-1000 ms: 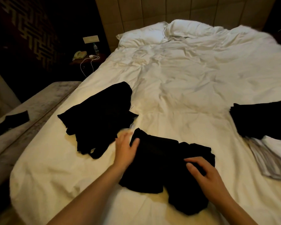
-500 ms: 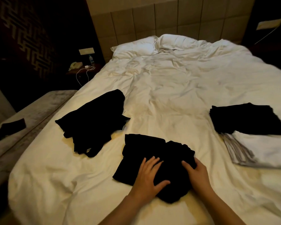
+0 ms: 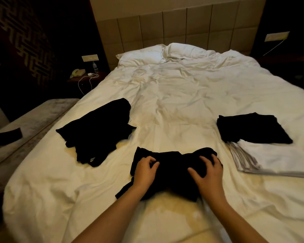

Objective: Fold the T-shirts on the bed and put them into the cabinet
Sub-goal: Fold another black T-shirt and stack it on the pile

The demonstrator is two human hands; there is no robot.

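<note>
A crumpled black T-shirt (image 3: 174, 170) lies near the foot of the white bed (image 3: 179, 95). My left hand (image 3: 145, 170) grips its left part with curled fingers. My right hand (image 3: 208, 174) grips its right part, fingers bent into the cloth. A second black T-shirt (image 3: 96, 130) lies loose and unfolded to the left. On the right, a folded black T-shirt (image 3: 251, 128) sits partly on top of a folded white garment (image 3: 277, 159). No cabinet is in view.
Two white pillows (image 3: 163, 54) lie by the padded headboard. A dark nightstand (image 3: 86, 79) on the left holds a phone, a bottle and a white cable. A grey bench (image 3: 30, 123) with a dark item runs along the bed's left side.
Both hands went from lying flat on the black T-shirt to gripping it, my left hand further left. The shirt is now bunched between them. The camera view has tilted up.
</note>
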